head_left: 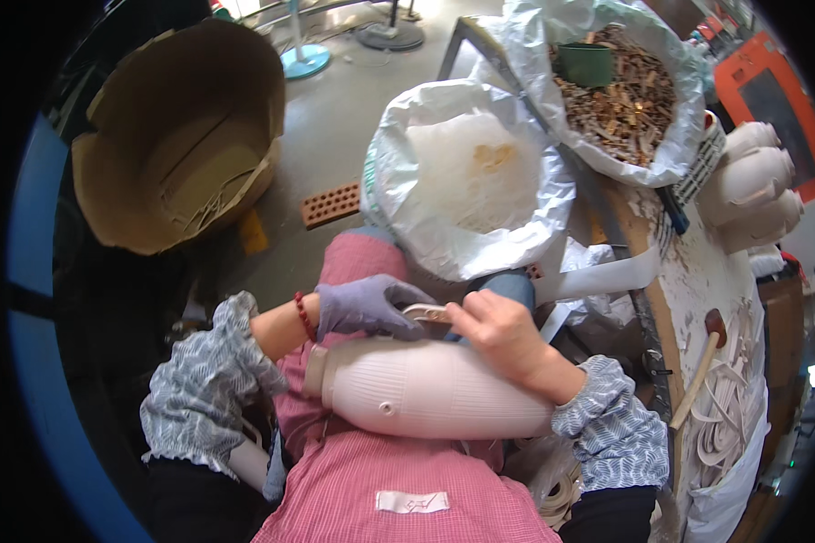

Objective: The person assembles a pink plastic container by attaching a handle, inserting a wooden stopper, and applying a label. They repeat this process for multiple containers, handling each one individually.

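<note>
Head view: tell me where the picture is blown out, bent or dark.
Head view: glare washes out the white bag and the floor at the top; fisheye bends the blue edge at left and blacks out the corners; the ribbed pale vessel on the lap and both hands, left and right, are evenly lit and sharp.

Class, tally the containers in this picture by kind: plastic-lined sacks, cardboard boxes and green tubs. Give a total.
Plastic-lined sacks: 2, one of white material, one of brown scraps
Cardboard boxes: 1
Green tubs: 1
Total: 4
</note>
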Demonstrator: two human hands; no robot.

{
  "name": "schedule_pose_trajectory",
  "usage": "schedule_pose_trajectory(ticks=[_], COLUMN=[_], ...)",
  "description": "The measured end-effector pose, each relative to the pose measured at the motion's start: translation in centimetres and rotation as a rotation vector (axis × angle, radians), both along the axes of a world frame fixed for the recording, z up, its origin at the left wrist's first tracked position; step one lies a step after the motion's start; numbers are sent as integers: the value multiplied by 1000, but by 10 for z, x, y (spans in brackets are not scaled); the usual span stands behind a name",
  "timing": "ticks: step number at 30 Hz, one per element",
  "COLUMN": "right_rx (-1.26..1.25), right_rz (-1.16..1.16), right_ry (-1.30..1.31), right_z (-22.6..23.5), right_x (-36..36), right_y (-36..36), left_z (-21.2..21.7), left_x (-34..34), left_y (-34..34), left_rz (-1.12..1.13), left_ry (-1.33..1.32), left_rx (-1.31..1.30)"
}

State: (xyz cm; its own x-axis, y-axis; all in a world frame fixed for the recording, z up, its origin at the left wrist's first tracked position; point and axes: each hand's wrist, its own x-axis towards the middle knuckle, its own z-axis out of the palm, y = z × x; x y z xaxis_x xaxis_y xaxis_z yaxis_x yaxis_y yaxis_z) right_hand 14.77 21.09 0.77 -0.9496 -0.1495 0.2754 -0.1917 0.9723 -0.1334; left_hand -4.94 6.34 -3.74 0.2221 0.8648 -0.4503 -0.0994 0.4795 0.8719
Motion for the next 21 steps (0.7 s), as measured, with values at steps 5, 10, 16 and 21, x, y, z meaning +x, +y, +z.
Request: schedule_pose_trajectory(ticks=[5, 10, 16, 21], right_rx=[5, -107, 382, 228], right_rz=[44, -91, -1008, -906], right_ry=[-7, 277, 120, 378], right_z=[-13, 14, 47, 51], right_x=[-9, -44, -77, -58], right_y=[9, 127, 291, 327], left_z=[-2, 14, 67, 86], left_x=[9, 12, 3, -8], left_y=[14, 16, 15, -17], left_rz=[102, 143, -18, -139], left_ry=[173, 160, 587, 918], left_rx=[-53, -142, 545, 908])
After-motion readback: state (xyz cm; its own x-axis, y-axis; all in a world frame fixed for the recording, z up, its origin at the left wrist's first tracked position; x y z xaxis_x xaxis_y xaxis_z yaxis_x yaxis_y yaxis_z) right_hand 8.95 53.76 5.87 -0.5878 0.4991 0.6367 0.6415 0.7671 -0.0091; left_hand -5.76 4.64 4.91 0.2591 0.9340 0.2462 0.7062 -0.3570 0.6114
